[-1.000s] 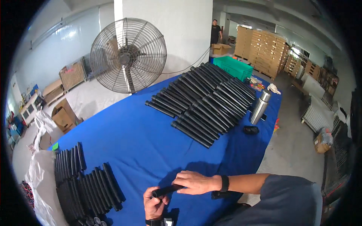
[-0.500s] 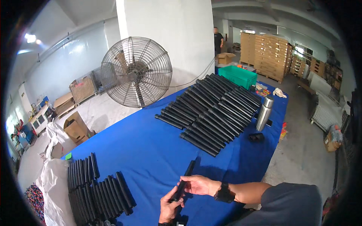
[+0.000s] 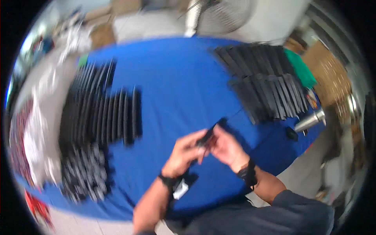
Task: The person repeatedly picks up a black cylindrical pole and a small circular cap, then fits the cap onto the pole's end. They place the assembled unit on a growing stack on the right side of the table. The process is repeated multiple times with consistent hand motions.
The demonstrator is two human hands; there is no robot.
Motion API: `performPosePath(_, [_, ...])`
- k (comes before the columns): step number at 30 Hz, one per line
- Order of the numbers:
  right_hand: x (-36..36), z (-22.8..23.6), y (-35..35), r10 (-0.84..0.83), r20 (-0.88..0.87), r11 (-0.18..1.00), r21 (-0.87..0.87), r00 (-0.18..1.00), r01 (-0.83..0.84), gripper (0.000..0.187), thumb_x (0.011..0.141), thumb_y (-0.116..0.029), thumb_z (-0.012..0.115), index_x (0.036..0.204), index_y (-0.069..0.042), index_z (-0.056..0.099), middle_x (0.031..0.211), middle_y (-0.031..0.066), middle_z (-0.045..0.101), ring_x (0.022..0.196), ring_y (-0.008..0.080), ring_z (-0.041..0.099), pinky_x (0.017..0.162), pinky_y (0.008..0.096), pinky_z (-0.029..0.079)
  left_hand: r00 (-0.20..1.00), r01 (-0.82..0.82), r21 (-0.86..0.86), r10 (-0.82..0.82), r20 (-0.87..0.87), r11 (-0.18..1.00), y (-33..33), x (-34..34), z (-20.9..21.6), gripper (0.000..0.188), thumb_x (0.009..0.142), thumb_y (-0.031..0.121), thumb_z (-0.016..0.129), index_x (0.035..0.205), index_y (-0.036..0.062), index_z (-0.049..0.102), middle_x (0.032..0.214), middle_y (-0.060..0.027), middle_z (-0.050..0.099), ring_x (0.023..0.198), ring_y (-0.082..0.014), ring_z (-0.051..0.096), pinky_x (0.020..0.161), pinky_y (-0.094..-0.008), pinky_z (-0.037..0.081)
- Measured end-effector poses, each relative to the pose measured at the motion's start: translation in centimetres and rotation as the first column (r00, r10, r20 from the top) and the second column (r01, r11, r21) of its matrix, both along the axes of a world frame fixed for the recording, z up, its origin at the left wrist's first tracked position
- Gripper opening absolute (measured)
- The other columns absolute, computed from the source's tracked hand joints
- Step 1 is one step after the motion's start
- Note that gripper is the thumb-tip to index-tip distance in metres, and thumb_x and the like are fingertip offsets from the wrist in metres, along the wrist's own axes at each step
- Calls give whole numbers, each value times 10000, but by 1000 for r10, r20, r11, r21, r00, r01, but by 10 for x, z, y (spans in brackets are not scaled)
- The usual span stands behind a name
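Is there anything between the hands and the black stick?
No. Both the left hand and the right hand are already on the black stick, above the blue table. The picture is blurred, so the exact grip is unclear.

Blurred throughout, smeared by motion. Blue-covered table [image 3: 184,82] across the middle, pale grey floor [image 3: 156,23] beyond its far edge. Large metal pedestal fan [image 3: 223,13] at the top, against a white pillar [image 3: 274,17]. Brown cardboard boxes [image 3: 333,78] stacked at right, a green-covered surface [image 3: 299,68] before them. More cartons [image 3: 102,33] at upper left. White plastic bags [image 3: 37,129] along the left side. Even daylight-like brightness overall.
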State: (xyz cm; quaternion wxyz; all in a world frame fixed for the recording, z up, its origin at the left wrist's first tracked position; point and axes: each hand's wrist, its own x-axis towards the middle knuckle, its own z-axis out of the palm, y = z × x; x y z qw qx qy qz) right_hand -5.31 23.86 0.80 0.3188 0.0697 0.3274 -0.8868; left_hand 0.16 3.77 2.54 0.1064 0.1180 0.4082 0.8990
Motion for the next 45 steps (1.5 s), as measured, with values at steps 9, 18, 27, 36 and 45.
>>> performPosePath(9, [8, 25, -18, 112, 112, 977, -193, 987, -89, 424, 1061, -376, 541, 1209, 13, 625, 1161, 129, 679, 1026, 255, 639, 880, 393, 512, 999, -24, 226, 16, 34, 974, -21, 12, -13, 519, 902, 31, 736, 1400, 37, 590, 922, -62, 729, 706, -120, 631, 633, -253, 515])
performPosePath(18, [7, 31, -35, 211, -16, 960, -183, 977, -211, 392, 1082, -328, 503, 1260, 9, 596, 1188, 139, 667, 1063, 265, 616, 870, 418, 504, 997, -46, 265, 29, 69, 963, -25, 8, -13, 515, 910, 29, 725, 1403, 15, 577, 891, -67, 713, 718, -125, 643, 616, -249, 519])
performPosePath(27, [-5, 71, -3, 136, -191, 954, 289, 972, -77, 363, 1024, -187, 563, 1328, 10, 554, 1041, 93, 658, 868, 221, 660, 811, 372, 549, 979, -58, -15, 60, 193, 998, -22, 4, 1, 463, 943, 86, 704, 1384, 5, 591, 824, -68, 637, 638, -123, 600, 556, -255, 509])
performPosePath(36, [40, 57, 38, 783, -515, 380, 840, 348, 386, 414, 854, -84, 776, 1215, -26, 580, 1029, 100, 608, 934, 166, 635, 818, 312, 520, 979, 194, 88, -199, 44, 977, -20, 13, -3, 563, 863, 95, 795, 1394, 39, 616, 815, -3, 612, 661, -96, 575, 556, -244, 472])
performPosePath(45, [31, 55, 45, 645, -555, 534, 819, 525, 209, 402, 848, -72, 794, 1156, -43, 538, 1040, 81, 654, 980, 169, 655, 920, 327, 510, 971, 236, 108, -240, 20, 966, -25, 16, -3, 509, 833, 74, 805, 1323, 48, 670, 833, -22, 666, 612, -97, 570, 551, -238, 453])
